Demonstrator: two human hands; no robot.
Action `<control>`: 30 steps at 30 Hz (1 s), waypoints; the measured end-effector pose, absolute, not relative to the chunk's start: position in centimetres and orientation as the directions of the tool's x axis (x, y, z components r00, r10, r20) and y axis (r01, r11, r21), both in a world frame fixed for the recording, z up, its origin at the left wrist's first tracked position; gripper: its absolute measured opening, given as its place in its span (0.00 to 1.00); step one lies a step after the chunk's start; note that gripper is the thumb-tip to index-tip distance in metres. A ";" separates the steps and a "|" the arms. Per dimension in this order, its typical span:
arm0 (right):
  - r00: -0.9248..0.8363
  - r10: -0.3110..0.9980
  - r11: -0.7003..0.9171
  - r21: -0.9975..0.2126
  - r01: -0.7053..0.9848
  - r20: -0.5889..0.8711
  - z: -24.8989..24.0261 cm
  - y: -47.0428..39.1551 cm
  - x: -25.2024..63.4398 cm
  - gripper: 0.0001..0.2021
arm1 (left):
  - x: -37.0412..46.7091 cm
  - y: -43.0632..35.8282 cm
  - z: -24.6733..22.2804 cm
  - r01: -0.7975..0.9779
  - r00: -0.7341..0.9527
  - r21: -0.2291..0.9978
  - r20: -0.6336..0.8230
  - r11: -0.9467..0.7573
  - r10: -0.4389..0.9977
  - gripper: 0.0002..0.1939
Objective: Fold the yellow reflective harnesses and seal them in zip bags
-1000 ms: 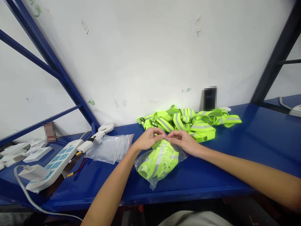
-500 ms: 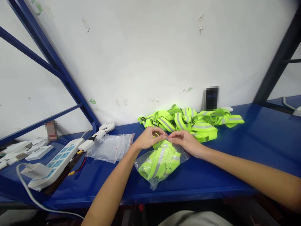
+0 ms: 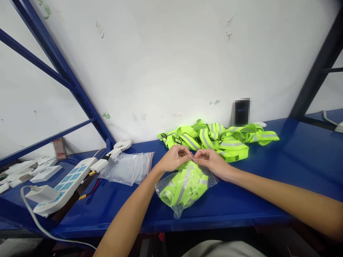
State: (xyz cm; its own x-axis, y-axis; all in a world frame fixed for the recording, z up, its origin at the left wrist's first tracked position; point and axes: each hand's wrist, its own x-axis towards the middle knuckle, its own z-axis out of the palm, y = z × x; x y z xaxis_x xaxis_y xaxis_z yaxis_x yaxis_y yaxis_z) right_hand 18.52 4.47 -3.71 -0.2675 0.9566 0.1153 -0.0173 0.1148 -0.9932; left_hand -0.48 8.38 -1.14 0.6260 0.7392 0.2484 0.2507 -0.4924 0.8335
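Observation:
A clear zip bag (image 3: 177, 211) lies on the blue table with a folded neon-yellow reflective strap (image 3: 184, 187) inside it. My left hand (image 3: 175, 158) pinches the bag's red-lined top edge from the left. Close beside it, my right hand (image 3: 210, 162) pinches the same edge, the fingertips of both hands nearly touching. Part of the bag's opening is hidden behind my fingers. Just beyond my hands, a tangled heap of more neon-yellow reflective straps (image 3: 206, 137) with grey stripes rests against the wall.
Flat empty zip bags (image 3: 128, 167) are stacked left of my left arm. Farther left are a white power strip (image 3: 72, 182) with a plugged-in adapter, a small white fan (image 3: 122, 144), and several white boxes (image 3: 45, 173). A blurred dark device (image 3: 241, 112) leans on the wall.
Both hands stay at the bag's top edge, their fingertips shifted slightly. The bag appears a little farther right and lower, along with a small shift of the whole view.

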 end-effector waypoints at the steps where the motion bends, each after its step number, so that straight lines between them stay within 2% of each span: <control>1: -0.266 0.957 0.118 -0.993 -0.021 0.119 -3.7 4.4 18.5 0.17 | -0.4 8.4 -1.2 0.250 0.632 0.834 0.244 -0.491 0.736 0.14; 7: -0.297 0.949 0.092 -0.995 -0.048 0.102 -3.6 4.4 18.6 0.20 | -0.3 8.5 -1.4 0.305 0.660 0.808 0.202 -0.504 0.724 0.14; 13: -0.318 0.936 0.164 -0.986 0.007 0.154 -3.6 4.1 18.5 0.18 | -0.3 8.1 -1.1 0.267 0.714 0.828 0.173 -0.493 0.678 0.12; 16: -0.346 0.925 0.158 -0.987 -0.031 0.159 -4.1 4.3 18.5 0.16 | -0.2 8.2 -1.2 0.248 0.721 0.836 0.178 -0.489 0.670 0.11; 20: -0.324 0.941 0.062 -0.989 -0.132 0.102 -4.5 4.9 18.6 0.13 | -0.4 9.0 -1.7 0.165 0.604 0.907 0.217 -0.386 0.767 0.10; 24: -0.349 0.937 -0.024 -0.988 -0.151 0.031 -4.4 5.4 19.0 0.15 | -0.7 9.7 -1.9 0.132 0.516 0.929 0.233 -0.345 0.825 0.09; 27: -0.382 0.924 -0.035 -0.989 -0.141 0.022 -4.2 5.3 19.0 0.15 | -0.9 9.5 -1.4 0.178 0.559 0.915 0.209 -0.362 0.802 0.10; 30: -0.385 0.920 0.053 -0.996 -0.072 0.077 -4.2 5.0 18.9 0.14 | -1.0 9.1 -0.9 0.235 0.656 0.882 0.167 -0.410 0.736 0.12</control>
State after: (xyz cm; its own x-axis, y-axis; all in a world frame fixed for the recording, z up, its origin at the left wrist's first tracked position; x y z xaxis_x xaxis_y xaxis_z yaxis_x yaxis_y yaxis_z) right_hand 18.95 5.04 -4.16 -0.3849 0.9197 0.0770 -0.0722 0.0531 -0.9960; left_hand -1.02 9.12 -0.91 0.6564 0.7357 0.1669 0.2349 -0.4095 0.8815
